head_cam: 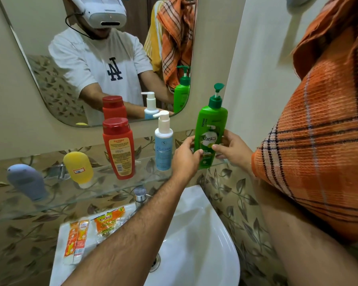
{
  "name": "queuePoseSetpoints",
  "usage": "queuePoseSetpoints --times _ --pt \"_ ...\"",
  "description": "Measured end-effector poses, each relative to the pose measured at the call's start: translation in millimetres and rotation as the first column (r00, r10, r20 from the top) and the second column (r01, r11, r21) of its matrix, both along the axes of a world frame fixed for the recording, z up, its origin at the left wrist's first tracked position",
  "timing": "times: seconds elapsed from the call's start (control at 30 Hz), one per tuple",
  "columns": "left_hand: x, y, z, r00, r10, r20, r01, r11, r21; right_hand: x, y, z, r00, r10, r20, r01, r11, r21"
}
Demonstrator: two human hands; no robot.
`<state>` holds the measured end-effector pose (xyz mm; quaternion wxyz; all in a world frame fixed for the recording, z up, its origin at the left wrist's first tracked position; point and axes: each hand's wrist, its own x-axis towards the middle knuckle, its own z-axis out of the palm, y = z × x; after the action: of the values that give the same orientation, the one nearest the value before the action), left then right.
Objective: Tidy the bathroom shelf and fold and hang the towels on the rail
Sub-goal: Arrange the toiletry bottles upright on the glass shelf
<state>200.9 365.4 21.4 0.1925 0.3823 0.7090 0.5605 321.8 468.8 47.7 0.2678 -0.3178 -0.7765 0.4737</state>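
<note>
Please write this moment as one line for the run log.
step: placing green Vatika pump bottle at right end of glass shelf | left hand: holds bottle | right hand: holds bottle | orange checked towel: over right arm

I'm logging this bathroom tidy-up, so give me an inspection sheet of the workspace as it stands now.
Surface: glass shelf below the mirror.
Job's things: green pump bottle, blue pump bottle, red bottle, yellow tube, grey tube on the shelf; orange checked towel over the right arm.
Clutter: sachets and packet on the basin.
Hands: left hand and right hand both grip the green bottle.
Cables: nothing seen.
Surroundings: leaf-patterned tiles, tap.
</note>
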Motion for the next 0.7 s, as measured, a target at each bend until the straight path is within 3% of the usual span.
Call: queuePoseSetpoints --times 0.37,0.7 --pt "-3 1 -8 0.997 0.001 0.082 0.003 0.999 -0.044 -16 10 -7 0.999 -0.005 -0.034 0.004 1.000 -0.031" --pt "0 1 -8 0.999 0.044 0.017 -0.043 0.999 -0.028 -16 8 -9 0.999 -0.024 -0.026 0.024 1.000 0.011"
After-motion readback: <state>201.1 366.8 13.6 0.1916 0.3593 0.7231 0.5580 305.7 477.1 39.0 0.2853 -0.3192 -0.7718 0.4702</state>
